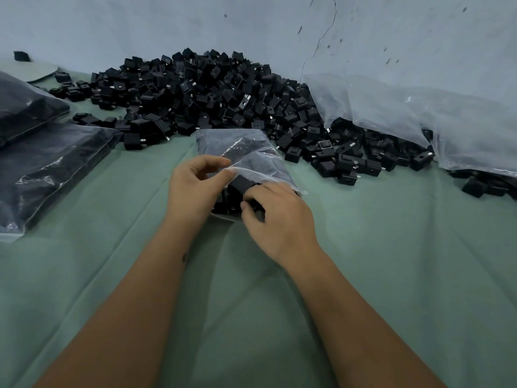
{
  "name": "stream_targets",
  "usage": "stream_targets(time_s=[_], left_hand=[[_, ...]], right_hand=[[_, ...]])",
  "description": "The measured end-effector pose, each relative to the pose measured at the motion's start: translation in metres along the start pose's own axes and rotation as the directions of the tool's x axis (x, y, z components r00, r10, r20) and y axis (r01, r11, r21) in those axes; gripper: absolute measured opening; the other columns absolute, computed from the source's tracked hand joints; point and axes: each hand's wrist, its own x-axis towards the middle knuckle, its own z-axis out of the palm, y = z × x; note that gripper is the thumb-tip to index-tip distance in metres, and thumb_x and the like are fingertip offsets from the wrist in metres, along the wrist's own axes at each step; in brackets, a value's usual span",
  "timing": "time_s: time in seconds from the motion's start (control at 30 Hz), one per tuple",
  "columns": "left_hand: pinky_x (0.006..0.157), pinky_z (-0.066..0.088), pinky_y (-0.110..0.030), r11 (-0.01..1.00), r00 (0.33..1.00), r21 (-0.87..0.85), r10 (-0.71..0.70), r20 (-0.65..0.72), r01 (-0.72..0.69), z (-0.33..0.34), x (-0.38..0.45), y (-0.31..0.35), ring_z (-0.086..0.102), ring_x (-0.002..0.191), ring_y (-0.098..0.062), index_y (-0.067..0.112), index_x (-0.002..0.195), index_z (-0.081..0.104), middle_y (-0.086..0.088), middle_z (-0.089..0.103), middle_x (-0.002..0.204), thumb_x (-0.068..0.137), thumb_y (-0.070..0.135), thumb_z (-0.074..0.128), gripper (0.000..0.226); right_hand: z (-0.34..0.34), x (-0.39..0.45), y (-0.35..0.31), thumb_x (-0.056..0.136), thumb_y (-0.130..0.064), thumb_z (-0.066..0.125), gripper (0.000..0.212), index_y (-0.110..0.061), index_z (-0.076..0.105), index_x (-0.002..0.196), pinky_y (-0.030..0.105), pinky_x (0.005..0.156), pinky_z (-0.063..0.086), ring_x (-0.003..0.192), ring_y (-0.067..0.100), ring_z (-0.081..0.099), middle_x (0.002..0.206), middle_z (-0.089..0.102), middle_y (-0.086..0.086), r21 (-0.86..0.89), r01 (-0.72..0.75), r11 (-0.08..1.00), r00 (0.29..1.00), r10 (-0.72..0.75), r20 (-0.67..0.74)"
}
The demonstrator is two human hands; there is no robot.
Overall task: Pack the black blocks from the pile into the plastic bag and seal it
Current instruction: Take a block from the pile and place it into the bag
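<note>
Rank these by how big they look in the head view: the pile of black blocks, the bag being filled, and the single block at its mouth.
1. pile of black blocks, largest.
2. plastic bag that the hands are filling.
3. single block at the bag's mouth, smallest.

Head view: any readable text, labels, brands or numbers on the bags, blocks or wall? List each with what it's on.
None readable.
Clear plastic bag held by both hands: no print visible.
Small black plastic blocks in the pile: no markings that can be made out; too small to tell.
Filled sealed plastic bags at left: no label visible.
Grey wall: only a crack and dark marks, no writing.
</note>
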Motion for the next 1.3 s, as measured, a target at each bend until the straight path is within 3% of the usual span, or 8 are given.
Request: stream_targets(time_s=[0.27,0.43,0.53,0.63,0.83,1.0,1.1,1.3], left_hand=[[0.079,0.052,-0.026,0.963,0.992,0.247,0.123,-0.031,-0.111,0.004,-0.002,-0.006,0.065,0.085,-0.003,0.036,0.078,0.069,0.012,0.071,0.086,0.088,0.026,0.067,0.014],[0.078,0.05,-0.024,0.952,0.988,0.269,0.156,-0.016,-0.146,0.005,-0.003,-0.005,0.063,0.084,0.002,0.038,0.078,0.068,0.015,0.07,0.086,0.089,0.027,0.066,0.016],[0.093,0.051,-0.031,0.946,0.987,0.285,0.156,0.021,-0.156,0.005,-0.004,-0.004,0.062,0.097,0.001,0.033,0.098,0.071,0.017,0.07,0.098,0.09,0.03,0.065,0.01],[0.106,0.04,-0.046,0.908,0.984,0.382,0.141,0.104,-0.171,0.004,-0.006,-0.002,0.058,0.116,-0.012,0.03,0.117,0.067,0.016,0.066,0.112,0.085,0.041,0.052,0.038],[0.096,0.038,-0.054,0.835,0.966,0.487,0.2,0.166,-0.257,0.002,-0.009,0.004,0.059,0.1,-0.017,0.035,0.087,0.067,0.014,0.067,0.088,0.078,0.033,0.047,0.022],[0.098,0.037,-0.055,0.85,0.969,0.466,0.204,0.138,-0.245,0.003,-0.008,0.003,0.056,0.097,-0.018,0.033,0.082,0.063,0.011,0.065,0.087,0.074,0.031,0.047,0.018],[0.096,0.038,-0.055,0.849,0.96,0.451,0.219,0.174,-0.275,0.001,-0.007,0.002,0.053,0.097,-0.02,0.031,0.082,0.061,0.008,0.063,0.088,0.071,0.027,0.049,0.017],[0.092,0.041,-0.049,0.791,0.918,0.489,0.221,0.33,-0.367,-0.006,-0.003,-0.002,0.05,0.098,-0.024,0.03,0.091,0.054,0.008,0.059,0.094,0.061,0.027,0.057,0.03]], right_hand=[[0.001,0.0,-0.003,0.085,-0.016,0.063,0.014,-0.012,0.073,0.093,0.028,0.082,0.047,0.09,0.019,0.059,0.091,0.069,-0.002,0.071,0.109,0.992,0.994,-0.111,0.022],[-0.005,0.003,-0.001,0.083,-0.012,0.064,0.012,-0.008,0.071,0.074,0.032,0.067,0.052,0.082,0.023,0.062,0.08,0.067,0.003,-0.161,0.104,0.981,0.989,-0.119,-0.087],[-0.005,0.005,-0.003,0.078,-0.01,0.069,0.009,-0.009,0.069,0.069,0.033,0.068,0.051,0.077,0.024,0.062,0.075,0.065,0.003,-0.279,0.207,0.938,0.973,-0.227,-0.039],[-0.002,0.005,-0.007,0.076,-0.012,0.071,0.006,-0.011,0.069,0.07,0.034,0.072,0.05,0.078,0.023,0.062,0.074,0.065,0.001,-0.327,0.306,0.894,0.948,-0.317,0.019],[-0.007,0.001,-0.006,0.084,-0.019,0.062,0.016,-0.01,0.07,0.074,0.033,0.064,0.045,0.077,0.025,0.06,0.079,0.064,0.004,-0.21,0.105,0.972,0.994,-0.098,0.042],[-0.01,0.002,-0.004,0.084,-0.022,0.054,0.015,-0.019,0.048,0.071,0.027,0.058,0.03,0.072,0.016,0.05,0.073,0.054,-0.007,-0.099,-0.087,0.991,0.996,0.087,-0.005],[-0.006,0.004,-0.001,0.08,-0.02,0.054,0.005,-0.017,0.058,0.08,0.028,0.064,0.035,0.081,0.016,0.051,0.08,0.061,-0.006,-0.054,-0.102,0.993,0.993,0.105,0.054],[-0.004,0.008,0.003,0.077,-0.013,0.055,0.021,-0.016,0.073,0.086,0.034,0.08,0.047,0.087,0.017,0.059,0.085,0.07,-0.004,0.146,-0.12,0.982,0.99,0.107,0.096]])
